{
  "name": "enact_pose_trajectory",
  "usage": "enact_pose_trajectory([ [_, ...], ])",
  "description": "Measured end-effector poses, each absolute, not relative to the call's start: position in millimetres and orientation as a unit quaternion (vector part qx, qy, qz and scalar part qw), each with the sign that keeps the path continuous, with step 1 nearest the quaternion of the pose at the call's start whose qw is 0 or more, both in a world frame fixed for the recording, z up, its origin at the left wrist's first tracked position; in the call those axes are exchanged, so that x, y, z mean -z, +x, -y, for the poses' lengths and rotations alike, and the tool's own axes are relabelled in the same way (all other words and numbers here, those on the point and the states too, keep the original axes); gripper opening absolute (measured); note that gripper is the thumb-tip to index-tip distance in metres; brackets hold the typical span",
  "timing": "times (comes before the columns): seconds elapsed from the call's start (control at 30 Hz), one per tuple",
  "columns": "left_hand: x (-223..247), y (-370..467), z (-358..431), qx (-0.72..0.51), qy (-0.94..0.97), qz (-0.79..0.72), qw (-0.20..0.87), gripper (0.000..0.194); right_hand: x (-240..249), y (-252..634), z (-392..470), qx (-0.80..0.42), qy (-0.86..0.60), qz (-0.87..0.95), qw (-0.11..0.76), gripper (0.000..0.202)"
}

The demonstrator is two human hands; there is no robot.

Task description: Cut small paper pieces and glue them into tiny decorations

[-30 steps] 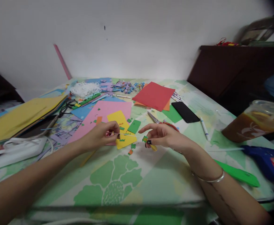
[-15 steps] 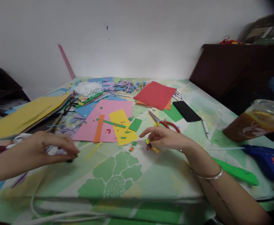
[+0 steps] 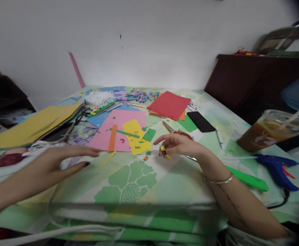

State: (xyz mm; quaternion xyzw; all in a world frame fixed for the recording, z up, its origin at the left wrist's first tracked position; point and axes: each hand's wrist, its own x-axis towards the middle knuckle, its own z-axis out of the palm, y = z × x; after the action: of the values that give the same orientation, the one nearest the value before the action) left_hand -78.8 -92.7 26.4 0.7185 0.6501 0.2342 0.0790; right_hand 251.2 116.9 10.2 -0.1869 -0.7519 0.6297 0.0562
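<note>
My left hand (image 3: 54, 164) hovers over the left front of the table, thumb and fingers apart, with nothing in it. Its fingertips are nearest the thin yellow paper strip (image 3: 107, 160) and the pink sheet (image 3: 108, 129). My right hand (image 3: 179, 147) pinches a small yellow paper piece (image 3: 168, 157), partly hidden by the fingers. Behind that hand lie the red-handled scissors (image 3: 168, 126). Left of it are a yellow sheet (image 3: 132, 128) with green and red scraps, an orange strip (image 3: 112, 138), a green rectangle (image 3: 149, 134) and small orange and green cut pieces (image 3: 145, 158).
At the right are a black phone (image 3: 201, 122), a marker (image 3: 219, 138), a cup of brown drink (image 3: 264, 135), a blue glue gun (image 3: 277, 171) and a green cutter (image 3: 249, 179). A red sheet (image 3: 169, 105) lies at the back. Yellow sheets (image 3: 37, 124) are stacked left; a white cable (image 3: 88, 229) hangs in front.
My left hand has moved right and its fingers have stretched out and spread further. My right hand still pinches the yellow piece, nearly in place. The view has shifted slightly.
</note>
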Motion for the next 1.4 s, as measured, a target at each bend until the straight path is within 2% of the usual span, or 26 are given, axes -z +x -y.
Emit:
enact_pose_trajectory([
  [0.07, -25, -45, 59, -0.238, 0.730, -0.627, 0.134, 0.028, -8, 251, -118, -0.637, -0.178, 0.747, 0.059, 0.041],
  [0.23, -5, 28, -18, -0.289, 0.766, -0.553, 0.157, 0.039, -4, 252, -121, -0.648, -0.155, 0.744, 0.056, 0.044],
  [0.27, -1, 36, -29, -0.289, 0.772, -0.542, 0.163, 0.036, -4, 253, -122, -0.651, -0.150, 0.742, 0.057, 0.044],
  [0.33, 4, 45, -46, -0.288, 0.779, -0.527, 0.184, 0.017, -3, 253, -123, -0.659, -0.144, 0.736, 0.056, 0.041],
  [0.4, 6, 46, -54, -0.282, 0.776, -0.520, 0.221, 0.007, -4, 255, -124, -0.666, -0.146, 0.729, 0.054, 0.040],
  [0.7, -14, 19, -26, -0.187, 0.692, -0.505, 0.481, 0.016, -4, 253, -120, -0.650, -0.165, 0.742, -0.006, 0.044],
  [0.77, -11, 21, -17, -0.177, 0.682, -0.536, 0.464, 0.024, -3, 251, -119, -0.635, -0.157, 0.756, -0.025, 0.045],
  [0.83, -3, 27, -9, -0.174, 0.711, -0.567, 0.379, 0.027, -3, 250, -118, -0.626, -0.154, 0.764, -0.035, 0.044],
  [0.93, 9, 38, 2, -0.135, 0.787, -0.548, 0.249, 0.017, -7, 253, -118, -0.617, -0.164, 0.769, -0.042, 0.044],
  [1.0, 13, 42, 7, -0.112, 0.808, -0.538, 0.214, 0.010, -11, 258, -119, -0.612, -0.177, 0.769, -0.048, 0.044],
  [1.1, 13, 38, 7, -0.070, 0.810, -0.532, 0.236, 0.015, -14, 263, -120, -0.581, -0.198, 0.788, -0.045, 0.043],
  [1.4, 1, 9, -6, -0.041, 0.773, -0.510, 0.376, 0.007, -10, 260, -112, -0.536, -0.204, 0.819, -0.034, 0.050],
])
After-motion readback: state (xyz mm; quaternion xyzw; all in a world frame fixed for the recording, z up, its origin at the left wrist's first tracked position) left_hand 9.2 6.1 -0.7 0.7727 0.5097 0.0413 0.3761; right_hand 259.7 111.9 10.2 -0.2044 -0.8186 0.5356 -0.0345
